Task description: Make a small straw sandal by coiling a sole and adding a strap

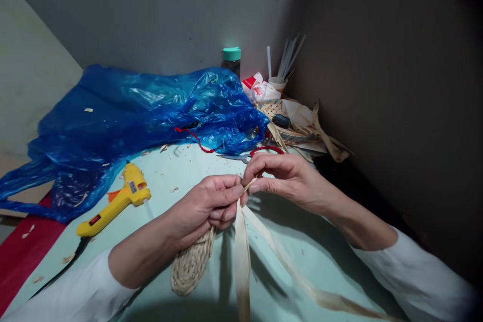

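Observation:
My left hand [213, 206] is closed around the upper end of a woven husk piece [192, 264], an oval sole-like shape of pale braided fibre that hangs below the palm. My right hand [281, 178] pinches a pale husk strip [248, 184] between thumb and forefinger, right beside my left fingertips. From the spot where both hands meet, two long flat husk strips trail away: one strip [242, 261] drops straight down, the other strip [281, 251] slants off to the lower right. My fingers hide the join between strips and weave.
A yellow glue gun [116, 201] lies at left with its cord. Behind are a crumpled blue plastic bag [151, 105], red-handled scissors [264, 151] and a red cord [194, 136]. Farther back stand a green-lidded jar [231, 60], a cup of glue sticks [279, 80] and a basket [271, 107].

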{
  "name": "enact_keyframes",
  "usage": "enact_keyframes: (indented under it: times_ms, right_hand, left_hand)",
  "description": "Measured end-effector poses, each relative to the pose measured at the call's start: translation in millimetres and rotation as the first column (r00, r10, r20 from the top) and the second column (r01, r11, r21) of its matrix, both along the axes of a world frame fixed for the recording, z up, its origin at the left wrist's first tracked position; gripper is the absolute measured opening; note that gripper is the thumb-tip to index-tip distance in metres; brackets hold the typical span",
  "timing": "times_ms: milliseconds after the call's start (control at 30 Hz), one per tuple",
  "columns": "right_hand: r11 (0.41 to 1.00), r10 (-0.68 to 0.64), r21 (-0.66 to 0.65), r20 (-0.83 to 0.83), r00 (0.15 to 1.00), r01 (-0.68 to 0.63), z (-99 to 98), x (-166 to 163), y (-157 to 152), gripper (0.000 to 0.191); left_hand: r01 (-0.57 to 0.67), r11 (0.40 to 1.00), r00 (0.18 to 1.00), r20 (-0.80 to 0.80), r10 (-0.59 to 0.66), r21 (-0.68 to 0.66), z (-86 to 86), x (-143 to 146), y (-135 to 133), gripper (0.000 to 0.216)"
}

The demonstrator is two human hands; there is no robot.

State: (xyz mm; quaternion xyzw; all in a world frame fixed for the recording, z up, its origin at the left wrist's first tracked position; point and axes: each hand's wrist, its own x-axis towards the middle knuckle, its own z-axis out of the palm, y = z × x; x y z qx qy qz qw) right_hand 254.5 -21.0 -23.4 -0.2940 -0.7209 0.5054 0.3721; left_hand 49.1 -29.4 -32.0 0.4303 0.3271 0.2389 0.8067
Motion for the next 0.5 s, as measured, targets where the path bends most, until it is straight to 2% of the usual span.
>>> enact_keyframes:
  times_ms: [167,333,400,500]
  right_hand:
    - [0.998,-0.054,0.026,0.078,0.996,0.052,1.7,1.4,-1.6,0.012]
    - [0.991,-0.116,0.081,0.189,0.975,0.102,4.7,-0.6,-3.1,0.016]
    - [0.983,-0.15,0.136,0.237,0.96,0.12,5.7,-1.7,-4.4,0.02]
    - [0.97,-0.148,0.228,0.266,0.953,0.088,4.7,-2.6,-6.9,0.023]
  left_hand:
    - [-0.011,0.998,0.998,-0.064,0.015,0.059,0.7,1.3,-2.0,0.022]
    - [-0.05,0.97,0.974,-0.203,0.1,0.237,1.7,2.4,-3.1,0.025]
    - [-0.045,0.971,0.974,-0.204,0.094,0.233,1.1,1.9,-2.8,0.025]
    - [-0.017,0.987,0.985,-0.167,0.044,0.158,0.5,1.9,-2.0,0.021]
